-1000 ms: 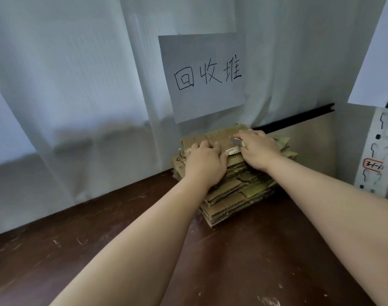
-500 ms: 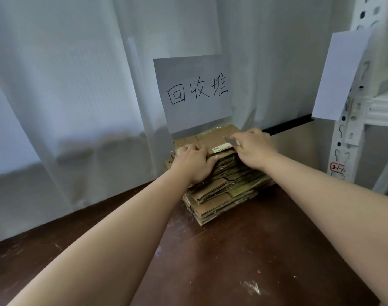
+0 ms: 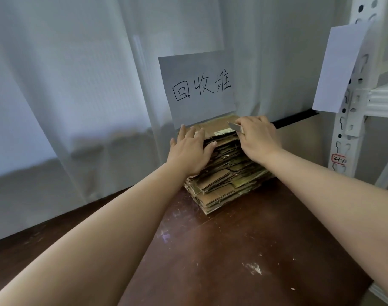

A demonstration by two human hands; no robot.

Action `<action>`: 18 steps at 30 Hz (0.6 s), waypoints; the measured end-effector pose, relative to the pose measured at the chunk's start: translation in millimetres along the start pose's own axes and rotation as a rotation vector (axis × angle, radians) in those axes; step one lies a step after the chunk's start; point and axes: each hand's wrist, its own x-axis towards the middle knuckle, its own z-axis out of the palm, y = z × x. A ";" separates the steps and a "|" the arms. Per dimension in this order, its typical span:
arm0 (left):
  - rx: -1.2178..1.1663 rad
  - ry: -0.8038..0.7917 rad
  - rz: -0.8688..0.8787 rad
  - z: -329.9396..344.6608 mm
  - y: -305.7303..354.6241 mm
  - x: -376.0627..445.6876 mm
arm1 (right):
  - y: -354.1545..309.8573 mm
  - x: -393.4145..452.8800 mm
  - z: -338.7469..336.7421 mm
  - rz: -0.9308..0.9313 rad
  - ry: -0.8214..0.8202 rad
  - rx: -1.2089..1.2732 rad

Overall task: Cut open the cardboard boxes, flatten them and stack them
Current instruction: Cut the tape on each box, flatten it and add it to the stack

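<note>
A stack of flattened cardboard lies on the dark brown table, against the white curtain. My left hand rests flat on the left side of the stack's top sheet, fingers straight and spread. My right hand lies over the right side of the top sheet and holds a small grey box cutter, whose blade end points left over the cardboard. The top sheet carries a narrow label strip.
A paper sign with handwritten characters hangs on the curtain just behind the stack. A white metal shelf upright with a paper sheet taped to it stands at the right. The table edge runs along the lower right.
My left hand has gone from curled on the stack to flat with spread fingers. The view has shifted right and closer. The cutter stays in my right hand.
</note>
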 end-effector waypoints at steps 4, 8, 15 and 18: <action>0.004 0.034 0.009 -11.3 -8.9 -23.4 | -10.8 -13.5 -11.0 -0.029 0.093 0.069; 0.085 0.003 0.025 -14.1 -29.7 -62.7 | -34.0 -38.8 -17.7 -0.005 0.023 0.054; 0.052 -0.004 -0.140 -37.2 -86.0 -136.4 | -95.0 -88.7 -10.2 0.115 -0.251 0.038; 0.042 -0.015 -0.190 -40.3 -105.5 -177.4 | -126.8 -114.7 -4.2 0.084 -0.330 0.076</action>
